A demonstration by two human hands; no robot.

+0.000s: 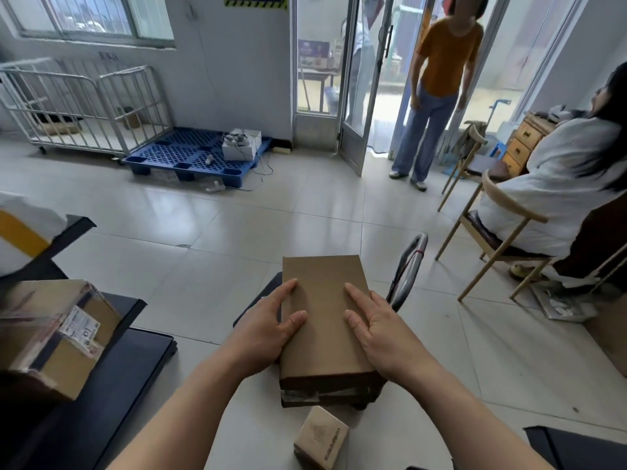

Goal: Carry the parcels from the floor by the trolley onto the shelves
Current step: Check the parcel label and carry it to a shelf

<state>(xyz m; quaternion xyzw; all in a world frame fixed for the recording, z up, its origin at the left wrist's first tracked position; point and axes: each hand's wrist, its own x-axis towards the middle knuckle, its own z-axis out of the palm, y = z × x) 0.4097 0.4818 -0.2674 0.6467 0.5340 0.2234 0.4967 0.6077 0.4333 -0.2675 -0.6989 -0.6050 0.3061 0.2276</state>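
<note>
Clamping its long edges (thumbs on top), left hand (268,323) and right hand (381,329) hold the cardboard parcel (324,290); stiff, probably light.

Where things lie
The flat parcel (322,320) sits lower centre, a small parcel (320,437) below it, the trolley handle (409,262) just right; a taped parcel (51,337) lies on the shelf (129,368) at left.

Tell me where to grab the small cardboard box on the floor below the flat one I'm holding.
Pinch the small cardboard box across two opposite side faces, coming down from above: it looks narrow enough for one hand, and its top is uncovered.
</note>
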